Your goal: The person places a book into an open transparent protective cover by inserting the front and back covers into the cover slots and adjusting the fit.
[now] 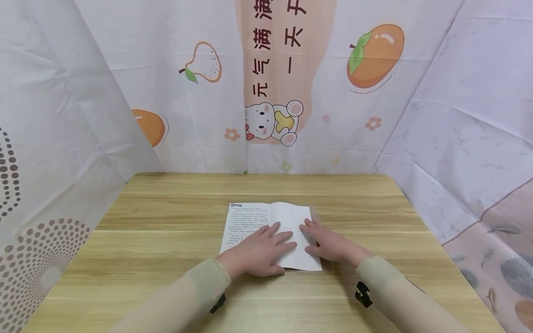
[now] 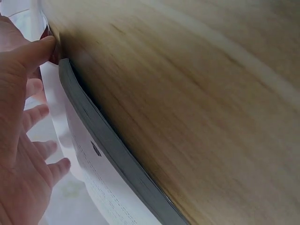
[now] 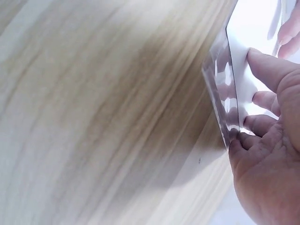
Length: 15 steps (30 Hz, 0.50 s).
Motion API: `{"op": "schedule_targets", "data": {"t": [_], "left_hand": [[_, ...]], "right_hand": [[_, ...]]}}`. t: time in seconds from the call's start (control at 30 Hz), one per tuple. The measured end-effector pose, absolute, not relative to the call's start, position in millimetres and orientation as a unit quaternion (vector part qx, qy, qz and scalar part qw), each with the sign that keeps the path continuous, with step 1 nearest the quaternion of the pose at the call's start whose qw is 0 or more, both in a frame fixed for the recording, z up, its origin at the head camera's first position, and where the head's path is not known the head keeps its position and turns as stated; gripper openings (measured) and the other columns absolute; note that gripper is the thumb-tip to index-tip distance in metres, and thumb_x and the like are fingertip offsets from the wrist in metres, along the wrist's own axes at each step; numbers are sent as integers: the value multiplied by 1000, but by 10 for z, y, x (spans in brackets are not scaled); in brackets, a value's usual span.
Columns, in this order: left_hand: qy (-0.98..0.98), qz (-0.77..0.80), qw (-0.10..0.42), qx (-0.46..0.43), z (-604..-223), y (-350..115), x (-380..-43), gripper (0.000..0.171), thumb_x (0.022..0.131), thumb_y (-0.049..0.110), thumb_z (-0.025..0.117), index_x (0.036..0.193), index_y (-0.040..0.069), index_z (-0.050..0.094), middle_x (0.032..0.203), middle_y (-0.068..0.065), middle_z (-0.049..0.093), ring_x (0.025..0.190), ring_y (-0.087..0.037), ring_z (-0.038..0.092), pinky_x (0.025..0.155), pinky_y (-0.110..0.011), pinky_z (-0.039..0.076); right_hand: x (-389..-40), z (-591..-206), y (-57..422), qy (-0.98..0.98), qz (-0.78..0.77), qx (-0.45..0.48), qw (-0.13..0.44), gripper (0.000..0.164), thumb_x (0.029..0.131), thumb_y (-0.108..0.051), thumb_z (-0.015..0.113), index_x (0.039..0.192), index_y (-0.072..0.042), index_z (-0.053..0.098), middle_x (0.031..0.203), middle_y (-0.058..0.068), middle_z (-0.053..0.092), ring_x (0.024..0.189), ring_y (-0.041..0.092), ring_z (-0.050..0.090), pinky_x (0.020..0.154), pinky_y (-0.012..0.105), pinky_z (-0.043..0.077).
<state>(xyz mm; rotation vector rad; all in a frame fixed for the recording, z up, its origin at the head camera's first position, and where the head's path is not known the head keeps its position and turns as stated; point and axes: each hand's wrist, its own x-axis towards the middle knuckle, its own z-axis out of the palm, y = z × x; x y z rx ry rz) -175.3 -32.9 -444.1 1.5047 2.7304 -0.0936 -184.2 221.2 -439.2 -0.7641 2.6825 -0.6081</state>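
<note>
An open book (image 1: 245, 221) lies on the wooden table, its left page printed and its right page (image 1: 285, 215) white. My left hand (image 1: 260, 252) is spread over the book, fingers straight and resting on the right page. In the left wrist view, the book's page edges (image 2: 108, 133) show below the hand. At the book's right side, my right hand (image 1: 331, 243) touches the white page with its fingertips. Along that side a clear plastic sheet (image 3: 219, 86) sticks out past the page, close to the right fingers. Neither hand pinches anything that I can see.
The wood-grain table (image 1: 158, 259) extends around the book on all sides. A printed curtain (image 1: 187, 115) with fruit and a cartoon bear hangs behind it, and more cloth hangs at the left and right. Dark wrist straps (image 1: 363, 294) show under the sleeves.
</note>
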Motion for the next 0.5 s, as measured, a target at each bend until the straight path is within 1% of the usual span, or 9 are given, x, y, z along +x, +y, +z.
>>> {"op": "schedule_targets", "data": {"t": [0.1,0.2,0.37,0.43,0.5], "left_hand": [[869,-42,5,493,-4445,-315,-1762,65,93,56,52,149,28,34,156,1,28,141,-37,18,111,-53,28],[864,-49,1,501,-4444,-307,-1761,63,93,53,52,148,28,34,155,1,30,140,-37,21,109,-54,30],[862,-58,-6,504,-4433,-303,-1742,62,93,50,51,149,30,33,155,1,31,139,-38,25,107,-53,34],[860,-62,-15,507,-4427,-302,-1735,62,93,49,52,149,31,32,155,0,31,138,-39,26,106,-53,35],[858,-65,-25,509,-4424,-304,-1731,63,92,47,53,149,31,32,155,-2,31,138,-40,25,106,-53,35]], "right_hand": [[-1835,-4387,2208,932,-195,-274,134,60,96,-20,61,145,1,35,153,28,23,139,47,16,106,68,22],[-1834,-4400,2215,934,-175,-285,122,60,96,-21,61,145,1,35,152,29,24,137,49,18,105,70,22],[-1844,-4407,2257,936,-151,-293,120,63,96,-25,61,147,-1,33,150,35,21,135,53,17,104,66,28],[-1855,-4398,2286,936,-153,-288,130,67,95,-27,62,148,-3,30,150,36,18,136,52,16,105,64,29],[-1867,-4386,2321,934,-159,-285,142,72,94,-30,63,150,-2,26,151,35,16,138,50,14,106,62,28]]}}
